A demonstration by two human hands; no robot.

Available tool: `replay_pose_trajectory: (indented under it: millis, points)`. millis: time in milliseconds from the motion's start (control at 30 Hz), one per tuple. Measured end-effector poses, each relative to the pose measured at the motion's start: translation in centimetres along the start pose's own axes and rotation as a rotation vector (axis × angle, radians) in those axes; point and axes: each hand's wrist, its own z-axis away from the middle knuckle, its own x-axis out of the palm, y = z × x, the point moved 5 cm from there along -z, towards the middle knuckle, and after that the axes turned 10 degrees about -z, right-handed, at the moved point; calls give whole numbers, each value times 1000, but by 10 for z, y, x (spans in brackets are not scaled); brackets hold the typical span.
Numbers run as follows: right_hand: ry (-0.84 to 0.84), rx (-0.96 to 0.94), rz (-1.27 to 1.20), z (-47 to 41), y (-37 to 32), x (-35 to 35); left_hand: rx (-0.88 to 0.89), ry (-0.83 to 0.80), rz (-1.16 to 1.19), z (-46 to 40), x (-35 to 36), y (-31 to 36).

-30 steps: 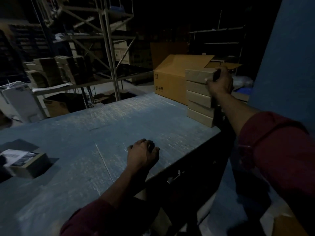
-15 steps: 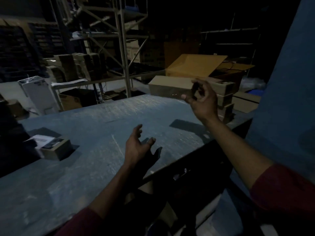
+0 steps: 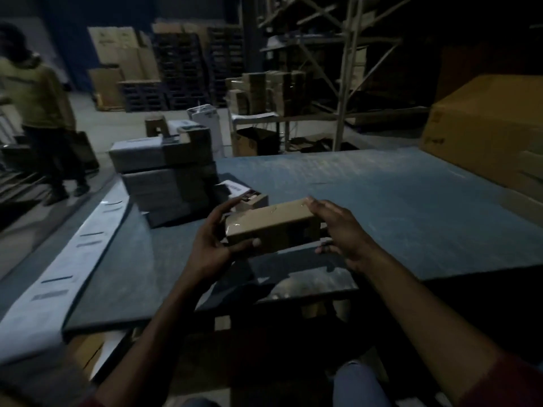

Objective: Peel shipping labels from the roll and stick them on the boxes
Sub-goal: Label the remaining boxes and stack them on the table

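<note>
A small brown cardboard box (image 3: 273, 226) hangs just above the blue-grey table (image 3: 382, 207), held between both hands. My left hand (image 3: 214, 245) grips its left end, thumb on the front face. My right hand (image 3: 338, 227) holds the right end, fingers over the top edge. A long white strip of shipping labels (image 3: 61, 259) lies along the table's left edge. Behind the held box sits another small box (image 3: 252, 199) with a label on top, and a stack of labelled boxes (image 3: 170, 171) stands at the left rear.
A large brown carton (image 3: 493, 133) sits at the table's right rear. A person in a yellow top (image 3: 41, 113) stands on the floor at far left. Metal shelving (image 3: 338, 83) and stacked cartons fill the background.
The view has swung left. My right hand brought a small box from the right-hand stack to the table's front, and my left hand rose from the table to grip its other end.
</note>
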Motion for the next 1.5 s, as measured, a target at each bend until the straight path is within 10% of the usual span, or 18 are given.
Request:
replay_pose_trajectory:
  millis: [300, 667, 833, 967, 1067, 1233, 1500]
  points:
    - [-184, -124, 329, -8, 34, 69, -305, 206, -20, 33, -70, -32]
    - [-120, -157, 951, -35, 74, 120, -501, 198, -1018, 58, -112, -54]
    - [-12, -204, 975, -33, 73, 123, -417, 225, -856, 59, -127, -51]
    - [189, -692, 681, 35, 28, 152, -204, 489, -495, 97, -175, -32]
    - [-71, -969, 427, 101, 27, 207, -78, 784, -405, 149, -218, -28]
    - [-564, -452, 357, 133, 127, 305, -382, 1180, -291, 256, -261, -103]
    - [-742, 120, 461, 102, 307, 403, -866, 884, -125, 322, -250, -212]
